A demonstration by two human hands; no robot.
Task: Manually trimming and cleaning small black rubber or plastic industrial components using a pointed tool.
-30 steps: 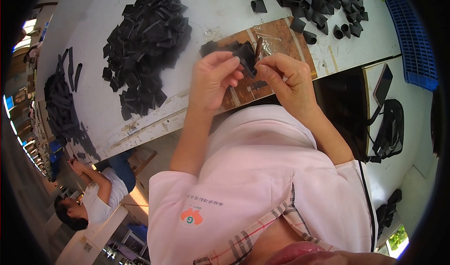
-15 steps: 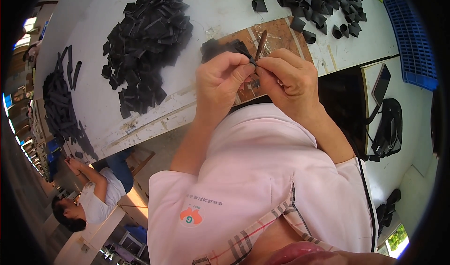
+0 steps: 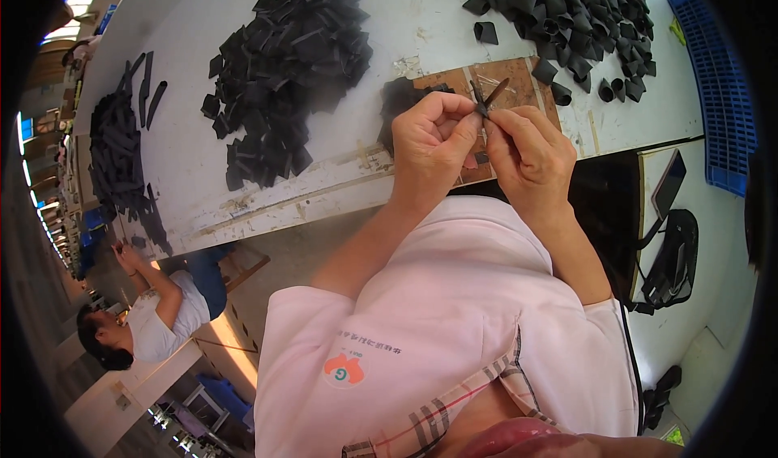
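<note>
My left hand (image 3: 429, 146) and my right hand (image 3: 531, 146) meet over a brown board (image 3: 523, 93) at the table's edge. Between their fingertips they pinch a small dark strip-like piece (image 3: 480, 105), mostly covered by the fingers. A slim brown pointed stick (image 3: 498, 92) sticks up beside the right fingertips; whether that hand grips it I cannot tell. Several flat black pieces (image 3: 401, 101) lie just beyond my left hand, on the board's left side. Both hands are closed, thumbs against forefingers.
A large heap of flat black pieces (image 3: 288, 53) lies on the white table (image 3: 178, 44). Curled black loops (image 3: 583, 20) are piled at the far right, beside a blue plastic basket (image 3: 721, 101). Black strips (image 3: 113, 150) lie far left. A person (image 3: 166, 304) sits beyond the table's left end.
The view has shifted, so table and heaps appear farther right. The brown stick leans more to the right now. Both hands keep pinching the small dark piece.
</note>
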